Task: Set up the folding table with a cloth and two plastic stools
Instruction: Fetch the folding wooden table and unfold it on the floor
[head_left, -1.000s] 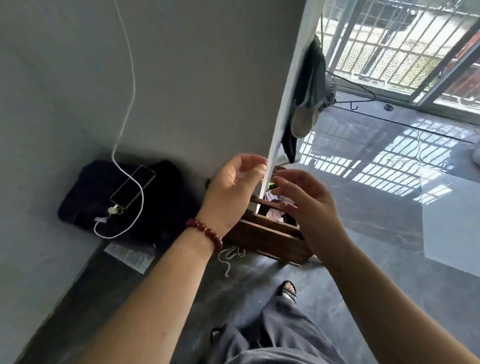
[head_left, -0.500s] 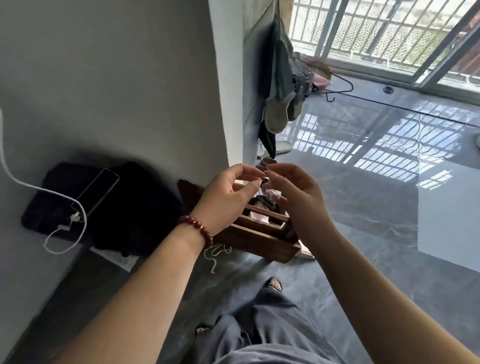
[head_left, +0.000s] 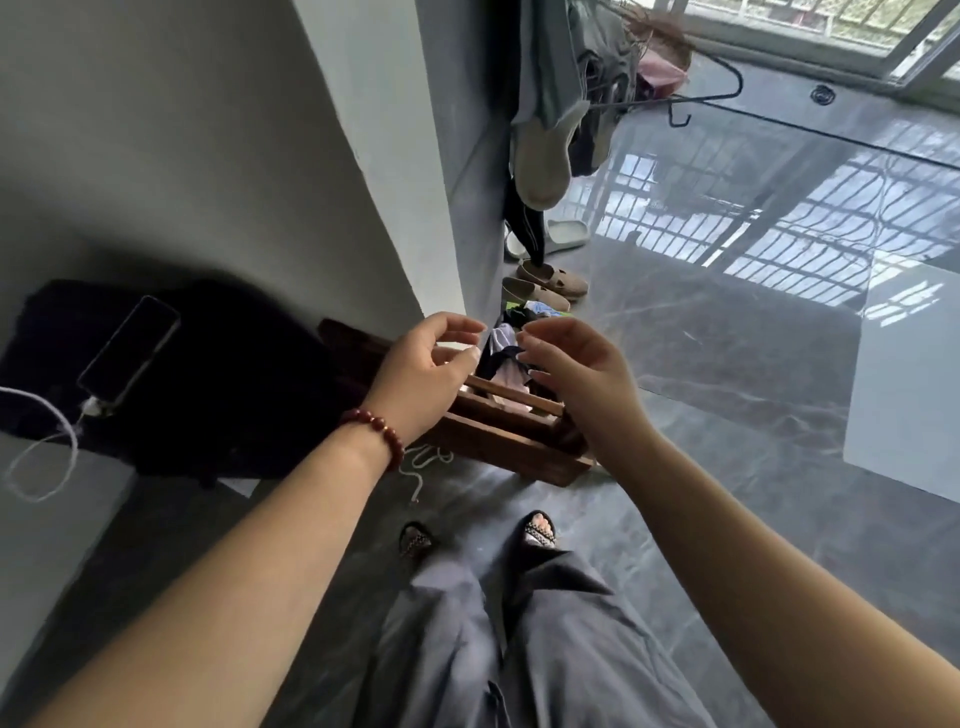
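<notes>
My left hand (head_left: 426, 369), with a red bead bracelet at the wrist, and my right hand (head_left: 576, 364) hover close together above a wooden crate (head_left: 498, 441) on the floor. Their fingers are loosely curled, fingertips a small gap apart, and nothing shows between them. Crumpled clothes (head_left: 506, 358) lie in the crate just beyond my fingertips. No folding table, cloth or stool is clearly in view. A pale flat panel (head_left: 904, 395) lies at the right edge; I cannot tell what it is.
The wall corner (head_left: 415, 218) stands just behind the crate. Left of it, a dark bag (head_left: 218, 379) carries a phone (head_left: 130, 343) on a white cable. Shoes (head_left: 550, 283) and hanging clothes (head_left: 556, 98) line the wall; glossy grey floor (head_left: 727, 364) stretches right.
My left hand came off the wall's corner edge, both hands' fingertips met in front of the crate, and now they have parted slightly. The view has tilted down toward my legs and feet.
</notes>
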